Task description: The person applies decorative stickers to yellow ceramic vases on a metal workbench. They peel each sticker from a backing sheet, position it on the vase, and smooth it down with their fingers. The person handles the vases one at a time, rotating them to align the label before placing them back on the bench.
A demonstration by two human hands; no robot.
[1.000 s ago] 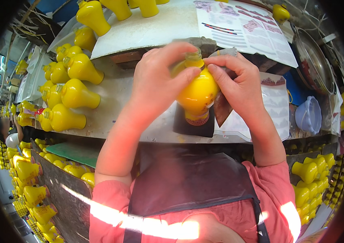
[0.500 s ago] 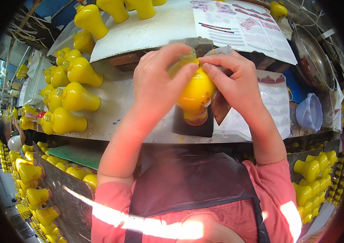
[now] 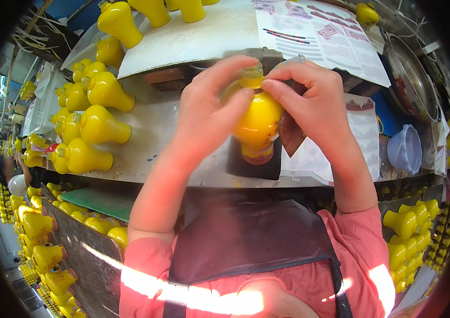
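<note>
A glossy yellow bottle [image 3: 257, 120] with a clear glass neck stands over a dark pad [image 3: 271, 170] on the bench, patterned near its base and on its right side. My left hand [image 3: 202, 108] curves around its left side, thumb on the shoulder, fingers reaching up by the neck. At the base of the neck, my right hand [image 3: 317, 98] presses with thumb and forefinger together. A brown pointed flat piece [image 3: 291, 136] juts out below my right palm, and a greyish piece [image 3: 292, 60] shows above the fingers; whether that hand grips them is hidden.
Several yellow bottles [image 3: 105, 124] stand on the bench's left. Printed decal sheets [image 3: 362, 119] lie right of the bottle and on the raised white board [image 3: 193, 45]. A pale blue bucket [image 3: 404, 149] and metal pan [image 3: 409, 74] sit at right. Another person [image 3: 17, 180] is far left.
My right hand has shifted slightly right, and the bottle's neck shows more clearly between my hands. Both hands stay on the bottle.
</note>
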